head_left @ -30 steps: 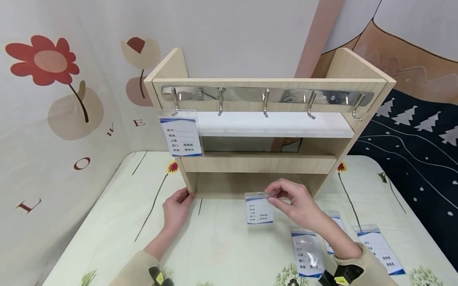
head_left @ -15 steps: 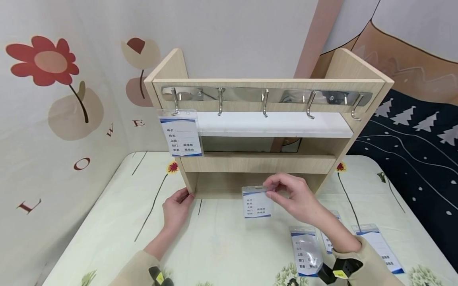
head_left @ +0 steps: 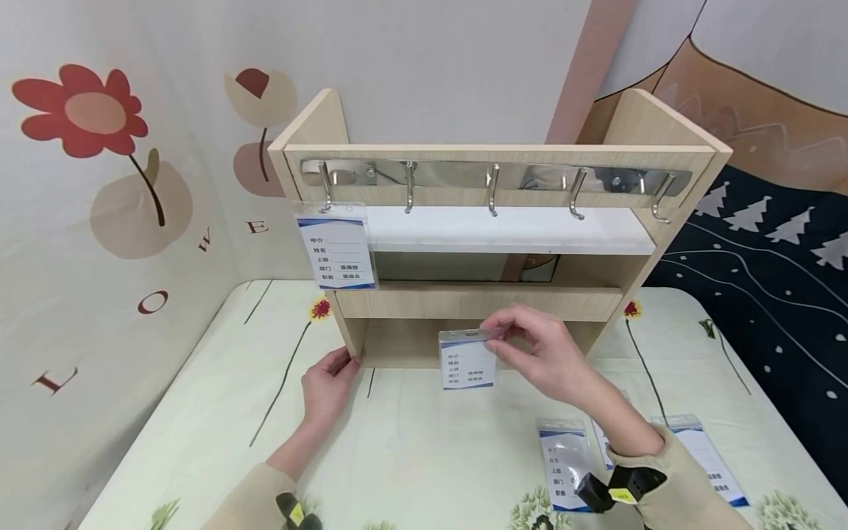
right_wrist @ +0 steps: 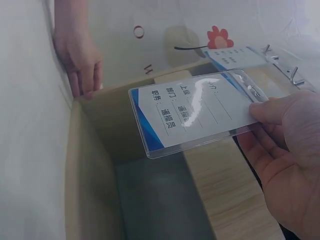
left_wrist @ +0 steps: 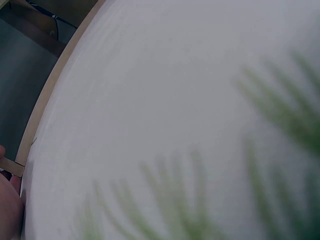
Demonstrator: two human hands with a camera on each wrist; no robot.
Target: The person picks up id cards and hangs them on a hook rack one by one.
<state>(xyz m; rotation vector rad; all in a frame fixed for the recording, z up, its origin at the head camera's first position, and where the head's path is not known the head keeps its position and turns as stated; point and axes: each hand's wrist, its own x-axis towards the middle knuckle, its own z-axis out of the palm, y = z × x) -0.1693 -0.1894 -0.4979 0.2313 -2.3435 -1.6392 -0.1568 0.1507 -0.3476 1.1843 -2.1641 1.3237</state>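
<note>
My right hand (head_left: 539, 353) pinches a clear badge holder (head_left: 467, 361) by its upper right corner, in front of the shelf's lower opening. In the right wrist view the badge holder (right_wrist: 187, 112) shows a white card with blue corners and printed lines, thumb on top and fingers beneath. My left hand (head_left: 327, 386) grips the lower left corner of the wooden shelf (head_left: 477, 303). A metal hook rail (head_left: 464, 175) with several hooks runs along the shelf's upper front. From the leftmost hook (head_left: 325, 184) hangs another badge holder (head_left: 338, 250).
On the table at the right lie a badge holder (head_left: 566, 467), another badge holder (head_left: 709, 460) and one mostly hidden behind my right forearm. A flowered cloth (head_left: 411, 456) covers the table. A patterned curtain (head_left: 165, 294) hangs behind at the left.
My right hand has lifted the badge holder upward and slightly left, closer to the shelf. The left hand has stayed at the shelf's corner.
</note>
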